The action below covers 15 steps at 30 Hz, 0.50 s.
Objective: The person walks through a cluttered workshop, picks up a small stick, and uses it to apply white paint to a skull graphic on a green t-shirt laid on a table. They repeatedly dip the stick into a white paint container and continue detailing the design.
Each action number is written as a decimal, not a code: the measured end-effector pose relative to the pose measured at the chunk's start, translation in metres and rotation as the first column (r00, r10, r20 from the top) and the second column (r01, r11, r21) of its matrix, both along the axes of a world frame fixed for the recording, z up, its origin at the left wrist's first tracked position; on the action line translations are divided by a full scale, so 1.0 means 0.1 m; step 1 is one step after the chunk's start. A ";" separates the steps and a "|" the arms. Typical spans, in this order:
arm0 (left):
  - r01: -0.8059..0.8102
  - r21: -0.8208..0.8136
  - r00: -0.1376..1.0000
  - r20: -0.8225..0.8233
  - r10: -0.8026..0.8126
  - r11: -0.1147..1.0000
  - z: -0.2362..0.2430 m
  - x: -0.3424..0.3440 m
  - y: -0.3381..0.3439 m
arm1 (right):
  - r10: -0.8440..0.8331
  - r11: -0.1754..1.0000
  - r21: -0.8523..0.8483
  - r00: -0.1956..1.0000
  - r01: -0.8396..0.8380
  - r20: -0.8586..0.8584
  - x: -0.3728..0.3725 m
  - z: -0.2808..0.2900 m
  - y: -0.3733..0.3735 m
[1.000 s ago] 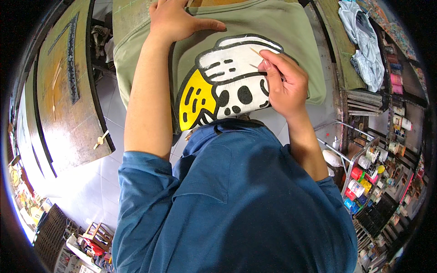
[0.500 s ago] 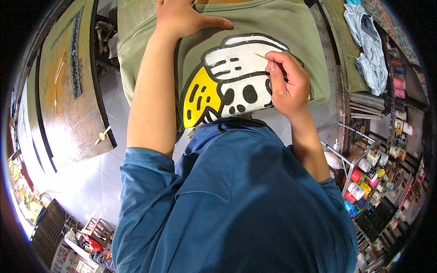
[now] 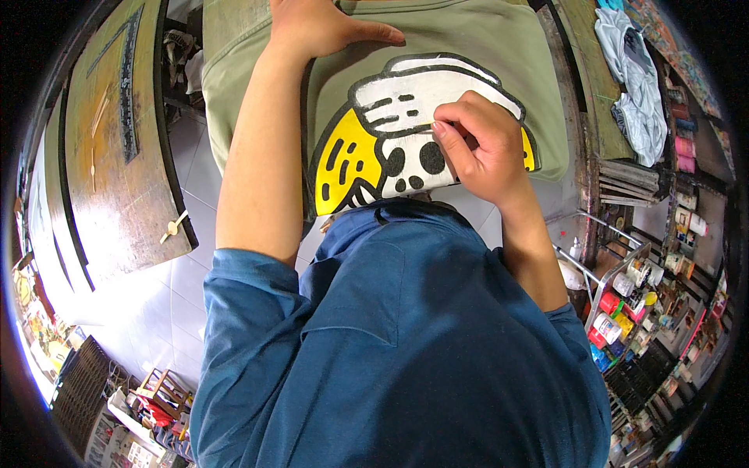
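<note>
An olive-green garment (image 3: 499,47) lies spread in front of me, with a cartoon print (image 3: 390,87) in white, yellow and black on it. My left hand (image 3: 316,30) rests on the cloth above the print, thumb stretched out to the right; its other fingers are partly cut off by the top edge. It holds nothing that I can see. My right hand (image 3: 484,144) is closed in a pinch over the white part of the print, fingertips close to a black outline. The thin pale stick in it is hidden now, or nearly so.
At the left stands a worn board (image 3: 148,195) with a black square ruler (image 3: 129,101) and small wooden pieces on it. Pale blue cloth (image 3: 644,117) hangs at the upper right. Several paint pots (image 3: 608,327) crowd a rack by a metal frame (image 3: 605,273).
My right hand has moved left and slightly down across the print, turning so that the stick's tip no longer shows plainly. My left hand has stayed almost in place.
</note>
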State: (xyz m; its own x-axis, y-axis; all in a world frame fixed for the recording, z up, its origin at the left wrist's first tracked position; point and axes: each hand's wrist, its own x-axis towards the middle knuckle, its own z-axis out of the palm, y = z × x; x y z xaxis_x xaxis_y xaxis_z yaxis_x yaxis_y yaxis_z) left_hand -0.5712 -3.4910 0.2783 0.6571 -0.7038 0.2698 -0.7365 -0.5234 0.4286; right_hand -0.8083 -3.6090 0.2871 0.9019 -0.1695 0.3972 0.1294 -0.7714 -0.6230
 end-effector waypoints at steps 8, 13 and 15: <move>0.006 -0.002 1.000 0.003 -0.006 1.000 0.01 0.00 0.00 | 0.001 0.997 -0.075 1.000 -0.001 -0.010 0.00 0.00 0.00; 0.000 0.003 1.000 0.004 0.000 1.000 -0.02 0.01 0.00 | 0.015 0.997 -0.073 1.000 -0.016 -0.004 0.02 0.00 0.01; -0.013 0.013 1.000 0.019 0.013 1.000 -0.03 0.00 0.00 | 0.045 0.997 -0.064 0.999 -0.044 0.017 0.02 -0.01 0.00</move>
State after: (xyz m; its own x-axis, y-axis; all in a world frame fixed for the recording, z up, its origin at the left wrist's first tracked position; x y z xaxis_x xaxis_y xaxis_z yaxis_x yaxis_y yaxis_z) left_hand -0.5710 -3.4913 0.2755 0.6613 -0.6988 0.2728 -0.7373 -0.5384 0.4080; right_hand -0.8063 -3.6095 0.2861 0.9002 -0.1036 0.4229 0.1754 -0.8027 -0.5700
